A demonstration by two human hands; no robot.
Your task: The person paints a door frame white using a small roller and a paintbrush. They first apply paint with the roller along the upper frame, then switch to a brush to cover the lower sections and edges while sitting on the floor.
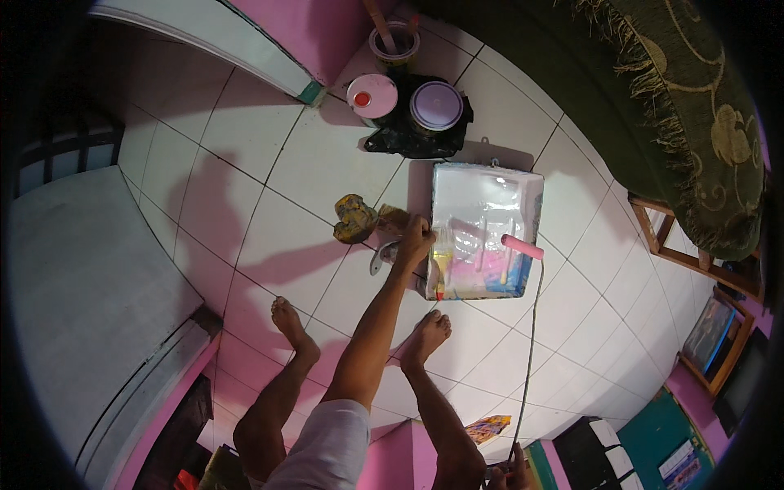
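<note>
A white paint tray (523,189) with pink, yellow and blue smears lies on the tiled floor in front of my bare feet. My left hand (416,238) reaches down and grips the tray's left rim. A pink paint roller (521,247) rests in the tray at its right side. Its long thin pole (532,343) runs down to my right hand (508,474), which is closed around it at the bottom edge of the view. Next to my left hand lie a brush (394,218), a paint-stained rag (355,219) and a small metal tool (381,258).
Behind the tray, two lidded paint cans, one with a pink lid (371,95) and one with a lilac lid (435,106), stand on a black bag. An open can with a stick (394,47) stands further back. A green fringed cloth (694,114) hangs at right, above wooden frames (670,245).
</note>
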